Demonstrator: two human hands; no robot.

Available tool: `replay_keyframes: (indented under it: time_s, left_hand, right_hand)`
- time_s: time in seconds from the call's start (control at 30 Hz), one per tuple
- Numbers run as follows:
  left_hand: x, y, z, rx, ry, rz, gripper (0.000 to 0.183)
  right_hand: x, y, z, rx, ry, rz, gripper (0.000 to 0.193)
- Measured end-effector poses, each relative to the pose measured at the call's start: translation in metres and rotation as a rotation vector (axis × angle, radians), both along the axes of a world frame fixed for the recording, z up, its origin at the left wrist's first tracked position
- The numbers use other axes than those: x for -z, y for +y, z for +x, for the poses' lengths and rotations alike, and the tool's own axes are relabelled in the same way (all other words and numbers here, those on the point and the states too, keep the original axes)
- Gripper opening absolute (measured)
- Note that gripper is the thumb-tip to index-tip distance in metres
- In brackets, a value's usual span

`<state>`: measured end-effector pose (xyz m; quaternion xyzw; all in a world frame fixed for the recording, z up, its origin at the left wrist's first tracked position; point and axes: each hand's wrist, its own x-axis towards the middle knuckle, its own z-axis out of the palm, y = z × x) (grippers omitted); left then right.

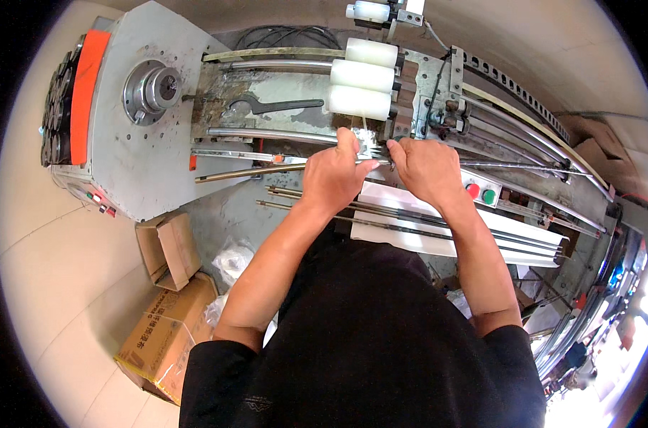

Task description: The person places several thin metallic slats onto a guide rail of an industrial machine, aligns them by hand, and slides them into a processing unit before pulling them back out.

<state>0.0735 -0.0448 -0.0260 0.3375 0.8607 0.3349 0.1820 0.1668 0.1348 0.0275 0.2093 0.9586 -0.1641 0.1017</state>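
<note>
1. Workshop bg: tan floor [46, 192] at L; grey machine bed [288, 85] across the top, w/ headstock [174, 143] & round chuck [156, 91] at its L end.
2. Main pc: long thin rod [249, 172], on the near side of the bed's front rail [274, 134]. Long axis approx. L–R, i.e. across the person's body. Gold-brown stretch sticks out past L hand, dark stretch past R hand. Middle's covered, so can't tell if it's 1 pc or 2 joined.
3. L hand [331, 171]: clenched round the rod, thumb pointing R; it's the nearer one to the gold-brown end.
4. R hand [429, 171]: curled round the rod too, fingertips hidden underneath; nearer to the dark end. Small gap btwn hands.
5. White scraps [365, 139] just beyond that gap; 3 white rollers [363, 78] past them; hook spanner [288, 106] to rollers' L.
6. Near side: spare rods [409, 217] over a white tray [402, 243], same general direction but slanting toward the person at R. Red button [473, 191] & green button [489, 197] by R wrist.
</note>
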Motion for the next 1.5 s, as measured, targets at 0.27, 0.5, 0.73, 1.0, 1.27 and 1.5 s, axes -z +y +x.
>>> replay_keyframes:
  time_s: [0.27, 0.5, 0.73, 1.0, 1.27, 1.5]
  left_hand:
    - [0.001, -0.003, 0.007, -0.003, -0.013, 0.006, 0.051]
    - [0.012, 0.001, -0.011, 0.058, 0.021, 0.013, 0.048]
    - [-0.006, 0.029, -0.057, 0.153, -0.044, -0.086, 0.029]
    - [-0.011, 0.036, -0.074, 0.208, -0.109, -0.177, 0.032]
    - [-0.003, 0.030, -0.065, 0.227, -0.114, -0.134, 0.033]
    - [0.008, 0.027, -0.067, 0.236, -0.070, -0.104, 0.034]
  right_hand:
    - [-0.003, -0.007, 0.000, -0.062, -0.066, -0.030, 0.050]
    - [0.013, -0.010, 0.060, 0.261, 0.207, -0.429, 0.054]
    - [0.148, -0.037, 0.127, 1.193, 0.388, -1.398, 0.017]
    - [0.186, -0.040, 0.090, 0.934, 0.531, -0.637, 0.049]
    - [0.195, -0.036, 0.005, -0.122, 0.307, -0.346, 0.048]
    - [0.197, -0.033, -0.019, -0.146, -0.026, -0.183, 0.040]
